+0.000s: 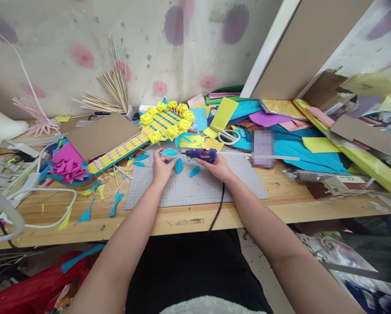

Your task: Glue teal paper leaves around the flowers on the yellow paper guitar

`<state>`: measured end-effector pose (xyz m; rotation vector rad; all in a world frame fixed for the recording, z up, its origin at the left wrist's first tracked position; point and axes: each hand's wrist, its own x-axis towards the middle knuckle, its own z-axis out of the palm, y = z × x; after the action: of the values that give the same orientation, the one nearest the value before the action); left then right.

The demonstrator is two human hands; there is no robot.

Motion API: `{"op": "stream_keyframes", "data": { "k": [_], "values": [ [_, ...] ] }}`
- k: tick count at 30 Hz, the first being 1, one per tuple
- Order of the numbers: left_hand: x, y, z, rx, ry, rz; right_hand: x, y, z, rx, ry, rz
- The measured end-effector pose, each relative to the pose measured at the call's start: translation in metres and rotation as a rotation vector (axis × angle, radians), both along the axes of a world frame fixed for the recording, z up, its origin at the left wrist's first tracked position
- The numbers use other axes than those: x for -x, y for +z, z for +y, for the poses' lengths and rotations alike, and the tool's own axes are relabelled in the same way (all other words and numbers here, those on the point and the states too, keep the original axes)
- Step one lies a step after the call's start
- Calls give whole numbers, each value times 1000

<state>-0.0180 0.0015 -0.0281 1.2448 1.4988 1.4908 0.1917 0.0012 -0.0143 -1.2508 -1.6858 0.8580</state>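
Note:
My left hand (163, 169) is over the cutting mat with thumb and fingers pinched on a small blue paper leaf (178, 166). Another blue leaf (169, 152) shows just beyond its fingers. My right hand (220, 167) grips a purple hot glue gun (195, 153), its nozzle pointing left towards the leaves. A long pale glue stick (239, 155) sticks out of the gun's back. A single blue leaf (194, 171) lies on the mat below the gun, and two more lie left of my left hand.
Behind my hands lies a yellow paper guitar (126, 150) edged with yellow roses. White-handled scissors (228, 137) and coloured sheets (296, 148) are piled at the back right. The gun's black cord (219, 211) drops over the table edge. White cables (51, 190) lie left.

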Motion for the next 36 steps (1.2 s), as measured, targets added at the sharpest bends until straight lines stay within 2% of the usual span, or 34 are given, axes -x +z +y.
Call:
{"op": "stream_keyframes", "data": {
  "k": [11, 17, 36],
  "values": [
    [-1, 3, -1, 11, -7, 5, -4, 3, 1, -19, -94, 89],
    [0, 0, 0, 0, -21, -8, -4, 1, 1, -4, -22, 74],
    [-1, 1, 0, 2, -13, 13, -3, 3, -2, -9, 10, -72]
  ]
}}
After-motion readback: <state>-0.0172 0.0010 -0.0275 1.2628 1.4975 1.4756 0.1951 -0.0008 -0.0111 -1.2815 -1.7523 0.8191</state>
